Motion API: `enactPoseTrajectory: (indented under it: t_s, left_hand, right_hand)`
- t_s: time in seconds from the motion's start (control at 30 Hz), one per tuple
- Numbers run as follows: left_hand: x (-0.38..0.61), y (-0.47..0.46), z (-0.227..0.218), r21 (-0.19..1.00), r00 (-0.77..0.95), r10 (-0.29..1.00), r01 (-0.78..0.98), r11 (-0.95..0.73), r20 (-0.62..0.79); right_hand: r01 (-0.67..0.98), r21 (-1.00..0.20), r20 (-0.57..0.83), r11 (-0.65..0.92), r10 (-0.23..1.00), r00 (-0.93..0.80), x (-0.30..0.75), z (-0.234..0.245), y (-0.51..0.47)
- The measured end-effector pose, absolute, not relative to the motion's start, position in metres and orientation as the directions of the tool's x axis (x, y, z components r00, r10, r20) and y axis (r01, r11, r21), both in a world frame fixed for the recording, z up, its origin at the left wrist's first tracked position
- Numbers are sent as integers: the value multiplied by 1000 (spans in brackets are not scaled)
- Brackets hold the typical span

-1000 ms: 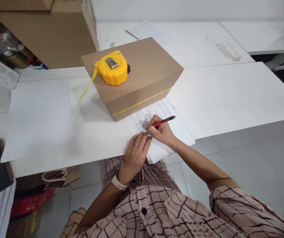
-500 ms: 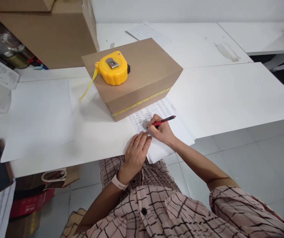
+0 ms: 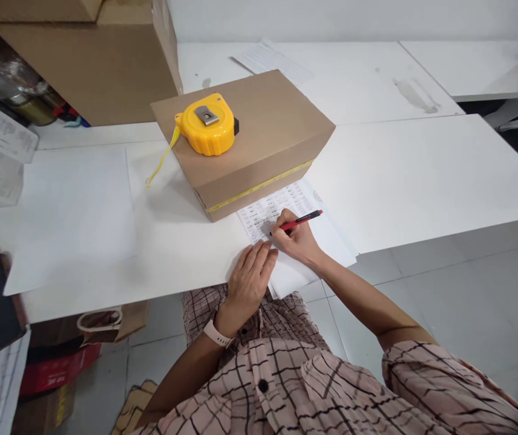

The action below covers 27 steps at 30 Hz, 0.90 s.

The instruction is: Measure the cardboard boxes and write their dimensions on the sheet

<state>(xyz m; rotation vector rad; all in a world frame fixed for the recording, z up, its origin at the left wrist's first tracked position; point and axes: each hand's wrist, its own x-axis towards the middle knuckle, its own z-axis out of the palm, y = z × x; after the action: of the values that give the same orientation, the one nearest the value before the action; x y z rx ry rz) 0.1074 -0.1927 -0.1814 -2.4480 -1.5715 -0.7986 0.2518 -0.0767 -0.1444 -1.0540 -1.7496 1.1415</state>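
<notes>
My right hand point(image 3: 296, 237) is closed around a red and black pen point(image 3: 302, 220), its tip down at a written sheet of paper point(image 3: 259, 216) covered with rows of marks. Flat on the lower left part of the paper and the table edge lies my left hand point(image 3: 250, 275), fingers stretched out and holding nothing. Just beyond the hands stands a closed cardboard box point(image 3: 259, 127), which overlaps the top of the paper. A yellow tape measure point(image 3: 209, 127) with a metal clip and a yellow strap rests on the box. Yellow tape runs along the box's front side.
The white table point(image 3: 413, 175) ends close to my body. Blank paper point(image 3: 73, 211) lies on the left. Larger cardboard boxes point(image 3: 91, 72) stand at the back left, beside glass jars point(image 3: 28, 106). Another sheet point(image 3: 272, 60) lies behind the box. A paper bag point(image 3: 127, 323) is below the table.
The pen hand has shifted very slightly over the paper. The whole view has drifted a little; the left hand, box and tape measure keep their places.
</notes>
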Motion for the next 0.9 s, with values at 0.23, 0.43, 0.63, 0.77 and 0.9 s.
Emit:
enactPoseTrajectory:
  t_s: [0.23, 0.43, 0.63, 0.77, 0.9]
  left_hand:
    - [107, -192, -183, 167, 326, 801, 872, -460, 503]
    - [96, -198, -180, 141, 326, 733, 857, -496, 597]
    - [75, -209, -178, 138, 375, 744, 839, -526, 553]
    - [75, -213, -174, 164, 378, 786, 845, -509, 488]
    - [69, -213, -141, 279, 415, 815, 793, -542, 404]
  right_hand:
    - [225, -935, 214, 275, 942, -260, 255, -145, -77]
    - [485, -809, 402, 331, 915, 46, 324, -142, -54]
    - [857, -382, 451, 347, 879, -155, 414, -162, -17]
    - [894, -299, 420, 332, 888, -189, 428, -181, -4]
    - [895, -324, 472, 305, 872, -126, 421, -187, -2]
